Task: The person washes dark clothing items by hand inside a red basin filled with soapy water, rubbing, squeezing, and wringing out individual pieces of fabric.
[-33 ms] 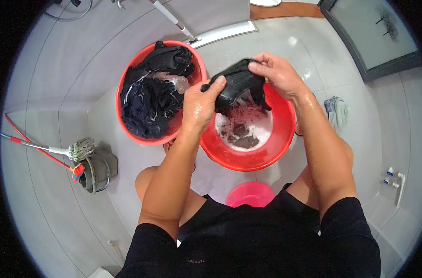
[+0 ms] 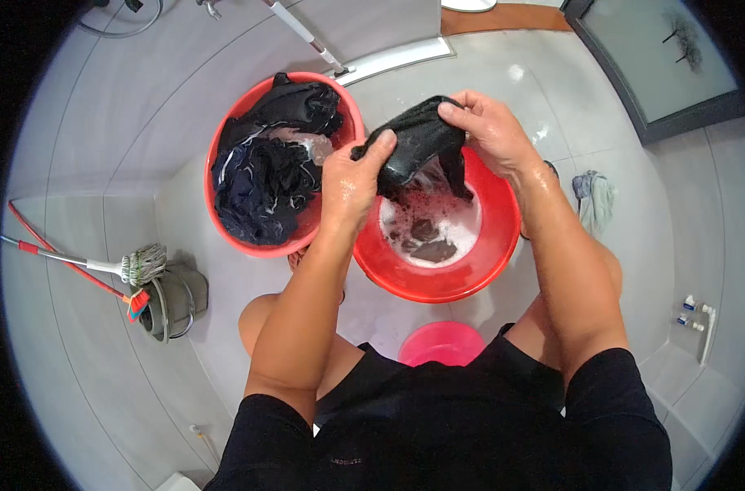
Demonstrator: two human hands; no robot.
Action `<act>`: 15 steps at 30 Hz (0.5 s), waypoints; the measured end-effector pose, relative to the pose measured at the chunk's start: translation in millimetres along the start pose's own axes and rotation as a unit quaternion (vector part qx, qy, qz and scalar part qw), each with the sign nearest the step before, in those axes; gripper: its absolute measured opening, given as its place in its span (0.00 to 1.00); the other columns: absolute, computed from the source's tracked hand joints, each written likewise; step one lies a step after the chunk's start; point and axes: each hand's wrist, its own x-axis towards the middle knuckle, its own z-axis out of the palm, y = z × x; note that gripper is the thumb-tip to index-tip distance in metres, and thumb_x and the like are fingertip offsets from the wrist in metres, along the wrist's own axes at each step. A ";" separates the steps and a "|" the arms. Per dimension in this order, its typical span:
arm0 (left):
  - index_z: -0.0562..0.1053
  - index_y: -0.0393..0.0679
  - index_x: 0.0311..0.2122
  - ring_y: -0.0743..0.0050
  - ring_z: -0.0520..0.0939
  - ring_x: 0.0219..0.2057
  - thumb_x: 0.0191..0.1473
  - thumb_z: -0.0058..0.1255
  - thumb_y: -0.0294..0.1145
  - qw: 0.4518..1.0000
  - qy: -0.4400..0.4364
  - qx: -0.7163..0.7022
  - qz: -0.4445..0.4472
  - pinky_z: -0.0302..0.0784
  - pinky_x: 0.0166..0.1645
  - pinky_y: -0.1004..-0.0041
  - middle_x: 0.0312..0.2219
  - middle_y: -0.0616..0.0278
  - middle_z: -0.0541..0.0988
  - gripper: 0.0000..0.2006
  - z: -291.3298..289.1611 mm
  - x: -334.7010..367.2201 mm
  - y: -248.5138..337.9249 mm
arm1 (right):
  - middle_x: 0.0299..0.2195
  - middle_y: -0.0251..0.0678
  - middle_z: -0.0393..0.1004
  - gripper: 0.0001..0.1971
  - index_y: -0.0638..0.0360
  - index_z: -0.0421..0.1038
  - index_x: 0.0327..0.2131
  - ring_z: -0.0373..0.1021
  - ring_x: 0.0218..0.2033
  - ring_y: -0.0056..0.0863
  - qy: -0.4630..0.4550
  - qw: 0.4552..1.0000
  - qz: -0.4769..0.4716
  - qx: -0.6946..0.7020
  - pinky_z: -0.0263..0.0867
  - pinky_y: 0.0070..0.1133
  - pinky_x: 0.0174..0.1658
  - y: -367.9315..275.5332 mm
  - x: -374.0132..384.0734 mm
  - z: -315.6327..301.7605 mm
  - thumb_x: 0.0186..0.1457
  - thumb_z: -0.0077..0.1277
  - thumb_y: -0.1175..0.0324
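Observation:
A wet black garment (image 2: 424, 144) is stretched between my two hands above a red basin (image 2: 446, 286). My left hand (image 2: 352, 176) pinches its left end, thumb on top. Its upper right edge is gripped by my right hand (image 2: 488, 129), the thumb pressed over the cloth. One flap of the cloth hangs down toward the basin. Foamy, greyish water (image 2: 434, 237) with white suds lies in the basin's bottom. To the left, a larger pink-red tub (image 2: 225, 221) holds a heap of dark wet clothes (image 2: 266, 180). What exact garment I hold cannot be made out.
A pink basin (image 2: 442, 340) sits between my legs. At left, a mop (image 2: 146, 263) and a broom (image 2: 137, 304) lean by a grey-green bucket (image 2: 180, 299). A pale cloth (image 2: 595, 200) lies on the right floor. A squeegee (image 2: 307, 37) leans on the back wall.
The black garment and my right hand have shifted up slightly, and the cloth is spread a little wider. Both hands keep their hold.

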 end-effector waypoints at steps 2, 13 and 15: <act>0.79 0.33 0.39 0.80 0.78 0.30 0.59 0.59 0.39 0.998 0.042 -0.037 0.007 0.75 0.37 0.77 0.32 0.65 0.81 0.16 8.1 4.7 0.3 | 0.27 0.31 0.76 0.13 0.65 0.75 0.32 0.69 0.28 0.15 0.068 0.995 -0.061 -0.040 0.68 0.18 0.33 8.1 -0.4 15.0 0.60 0.59 0.62; 0.73 0.42 0.48 0.73 0.79 0.42 0.63 0.43 0.35 0.966 -0.011 -0.178 -0.186 0.76 0.48 0.66 0.40 0.62 0.78 0.13 55.8 7.8 -40.0 | 0.20 0.46 0.71 0.13 0.59 0.72 0.18 0.69 0.19 0.42 0.247 0.898 -0.143 -0.334 0.65 0.35 0.25 52.2 5.1 50.6 0.53 0.57 0.65; 0.76 0.47 0.36 0.83 0.73 0.29 0.66 0.44 0.39 0.955 0.039 -0.220 -0.194 0.71 0.33 0.71 0.28 0.70 0.74 0.12 48.7 4.9 -35.0 | 0.16 0.41 0.62 0.15 0.64 0.68 0.19 0.59 0.19 0.23 0.238 0.881 -0.274 -0.303 0.61 0.28 0.24 48.9 -2.3 77.1 0.56 0.56 0.67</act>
